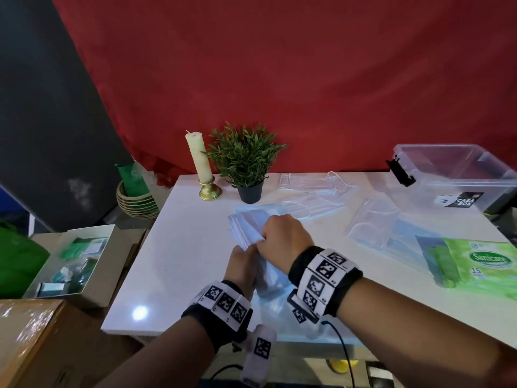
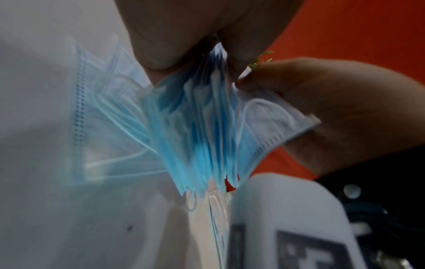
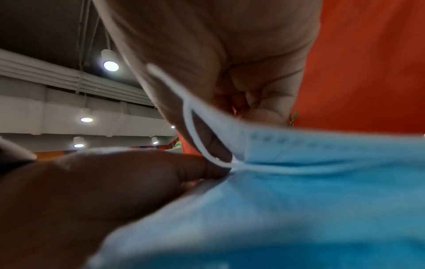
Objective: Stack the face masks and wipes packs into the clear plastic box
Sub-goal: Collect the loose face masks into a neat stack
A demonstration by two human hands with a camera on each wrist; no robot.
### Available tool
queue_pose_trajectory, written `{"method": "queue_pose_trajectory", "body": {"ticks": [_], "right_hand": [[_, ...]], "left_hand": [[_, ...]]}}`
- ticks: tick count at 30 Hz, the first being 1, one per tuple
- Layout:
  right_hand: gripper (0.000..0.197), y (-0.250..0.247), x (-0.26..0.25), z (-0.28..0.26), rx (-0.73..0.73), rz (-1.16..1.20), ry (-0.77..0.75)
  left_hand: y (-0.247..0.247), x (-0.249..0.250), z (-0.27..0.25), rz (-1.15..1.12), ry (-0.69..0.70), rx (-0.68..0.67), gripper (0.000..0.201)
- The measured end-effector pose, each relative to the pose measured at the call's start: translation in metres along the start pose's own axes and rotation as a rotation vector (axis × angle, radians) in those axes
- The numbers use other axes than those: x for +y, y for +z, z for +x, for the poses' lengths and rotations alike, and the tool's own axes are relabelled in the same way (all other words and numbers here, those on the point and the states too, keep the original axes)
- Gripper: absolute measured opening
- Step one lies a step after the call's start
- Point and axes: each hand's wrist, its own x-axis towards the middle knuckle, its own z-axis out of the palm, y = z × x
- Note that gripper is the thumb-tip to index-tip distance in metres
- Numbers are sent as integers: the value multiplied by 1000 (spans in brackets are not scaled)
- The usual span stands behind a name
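Both hands grip one bundle of blue face masks (image 1: 247, 229) above the middle of the white table (image 1: 179, 264). My left hand (image 1: 244, 261) holds its near end from below. From above, my right hand (image 1: 275, 236) pinches it. The left wrist view shows the fanned mask stack (image 2: 197, 131) between thumb and fingers; in the right wrist view the mask stack (image 3: 299, 191) fills the lower half. More masks (image 1: 313, 197) lie loose farther back and masks in clear wrap (image 1: 375, 225) to the right. A green wipes pack (image 1: 481, 264) lies at the right edge. The clear plastic box (image 1: 458, 175) stands open at the far right.
A candle on a brass holder (image 1: 200, 163) and a small potted plant (image 1: 246, 163) stand at the table's back edge. Left of the table are a wicker basket (image 1: 134, 200) and an open cardboard box (image 1: 72, 261). A red backdrop hangs behind.
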Motion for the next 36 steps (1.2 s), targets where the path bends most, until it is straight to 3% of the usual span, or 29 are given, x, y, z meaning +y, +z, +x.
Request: {"method": "queue_pose_trajectory", "body": {"ticks": [5,8,12,16,19,23,26,28,31,36], "right_hand": [[45,13,-8,-4,-29,91,-32],[45,16,-11,-6,-75,155,-30],[37,13,-10,3,-133,288,-26],[26,4,21,15,0,287,-13],[34,1,56,15,-102,74,-29],[64,19,95,6,-366,-171,-158],[63,29,108,1,-441,-237,-209],[56,32,111,2,-428,-331,-244],[44,39,112,4,-334,-520,-330],[40,42,110,1,-219,-617,-409]], "left_hand": [[-8,-5,0,-121,-12,-19,23],[-17,-6,0,-231,-19,-131,55],[-26,-4,-3,-51,2,-71,33],[-44,-2,6,-67,-37,62,36],[-62,2,8,-73,-39,119,27],[-78,-2,14,-154,-57,150,63],[-79,3,8,-143,-55,154,46],[-78,4,6,-122,-59,152,40],[-75,1,9,-114,-52,151,55],[-74,-6,17,-97,-55,145,59]]}}
